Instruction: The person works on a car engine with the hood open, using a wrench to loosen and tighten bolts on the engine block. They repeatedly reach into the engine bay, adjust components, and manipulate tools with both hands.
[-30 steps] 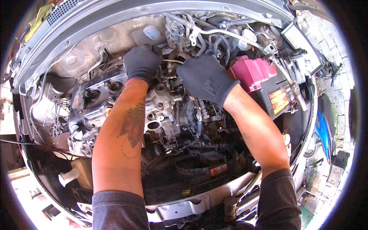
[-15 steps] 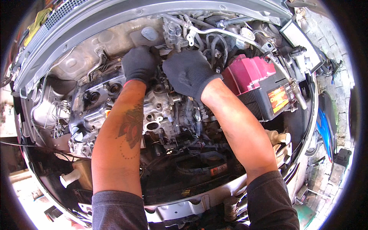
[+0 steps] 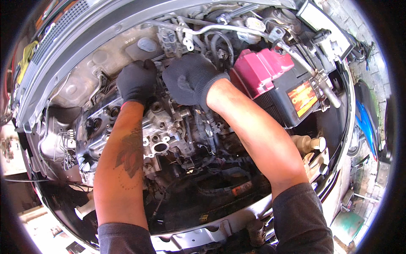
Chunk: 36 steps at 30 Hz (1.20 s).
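Both my hands wear dark grey knit gloves and reach to the rear of an exposed car engine [image 3: 163, 127]. My left hand [image 3: 137, 81] is closed like a fist, knuckles up, at the back edge of the dark valve cover [image 3: 94, 122]. Just to its right, a small gap apart, my right hand [image 3: 188, 80] is curled with its back toward me. Its fingers bend down out of sight among the hoses and fittings. Whatever either hand grips is hidden beneath the gloves.
A battery [image 3: 275, 108] with a pink-red cover [image 3: 258, 72] stands right of my right forearm. Hoses and a metal pipe [image 3: 224, 28] run behind the hands. The grey cowl panel [image 3: 84, 46] borders the far side; the front crossmember [image 3: 194, 237] lies near me.
The view has shifted and turned slightly, so the engine bay sits further left. Both hands stay closed at the rear of the engine, with little movement relative to it.
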Tool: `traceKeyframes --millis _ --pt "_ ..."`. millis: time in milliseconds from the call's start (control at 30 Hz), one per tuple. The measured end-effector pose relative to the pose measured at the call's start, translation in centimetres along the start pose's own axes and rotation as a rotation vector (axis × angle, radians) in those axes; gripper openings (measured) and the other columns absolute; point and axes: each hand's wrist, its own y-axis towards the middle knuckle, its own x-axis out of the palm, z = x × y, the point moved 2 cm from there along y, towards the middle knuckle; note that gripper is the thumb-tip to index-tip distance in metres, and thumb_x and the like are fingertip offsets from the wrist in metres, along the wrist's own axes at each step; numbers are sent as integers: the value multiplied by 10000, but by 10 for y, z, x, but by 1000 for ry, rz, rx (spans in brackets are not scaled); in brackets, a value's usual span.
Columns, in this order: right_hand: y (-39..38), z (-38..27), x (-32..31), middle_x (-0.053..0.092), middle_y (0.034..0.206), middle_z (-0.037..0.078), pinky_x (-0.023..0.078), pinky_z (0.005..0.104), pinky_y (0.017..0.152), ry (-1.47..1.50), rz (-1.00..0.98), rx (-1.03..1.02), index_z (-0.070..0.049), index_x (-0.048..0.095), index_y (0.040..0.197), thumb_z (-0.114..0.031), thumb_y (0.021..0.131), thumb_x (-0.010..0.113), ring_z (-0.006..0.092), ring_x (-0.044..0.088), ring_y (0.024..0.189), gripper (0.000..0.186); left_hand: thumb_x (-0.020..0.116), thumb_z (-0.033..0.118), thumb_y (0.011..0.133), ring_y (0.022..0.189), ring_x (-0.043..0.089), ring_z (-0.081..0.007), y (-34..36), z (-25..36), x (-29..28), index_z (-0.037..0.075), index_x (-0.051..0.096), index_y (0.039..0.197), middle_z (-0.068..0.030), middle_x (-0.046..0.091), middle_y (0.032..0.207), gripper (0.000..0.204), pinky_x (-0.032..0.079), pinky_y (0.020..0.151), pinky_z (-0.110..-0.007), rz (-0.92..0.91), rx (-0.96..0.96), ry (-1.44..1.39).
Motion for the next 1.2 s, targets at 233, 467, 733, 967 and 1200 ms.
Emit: traceKeyframes --millis 233,467,733,967,1200 --pt "-15 24 -6 768 1008 237 609 465 839 136 -173 28 -23 805 949 -211 822 611 391 760 941 299 484 499 977 920 729 -468 5 -8 6 40 793 925 -272 745 941 555 564 871 -559 23 43 92" --pt "-3 28 0 749 1229 183 573 472 980 149 -115 141 -109 799 1154 -285 935 544 348 741 1110 379 464 495 988 921 722 -486 1 8 2 40 789 906 -276 739 920 565 554 884 -567 16 9 62" --pt "5 16 0 738 1206 228 576 471 973 151 -22 42 -66 786 1114 -263 878 617 362 731 1120 351 450 495 1003 922 732 -466 3 -9 0 58 801 901 -260 751 935 570 569 875 -554 27 -2 121" --pt "1 22 3 747 890 254 597 495 815 64 98 -44 -35 786 842 -225 835 625 416 751 861 250 436 526 1021 954 729 -463 -2 6 -8 50 803 896 -262 748 945 614 563 905 -547 0 -26 38" --pt "5 24 11 738 911 224 575 518 854 -2 64 32 -37 751 881 -302 840 679 421 723 894 277 491 497 992 872 746 -438 -2 -5 2 47 799 862 -244 759 889 560 589 832 -537 93 25 -10"
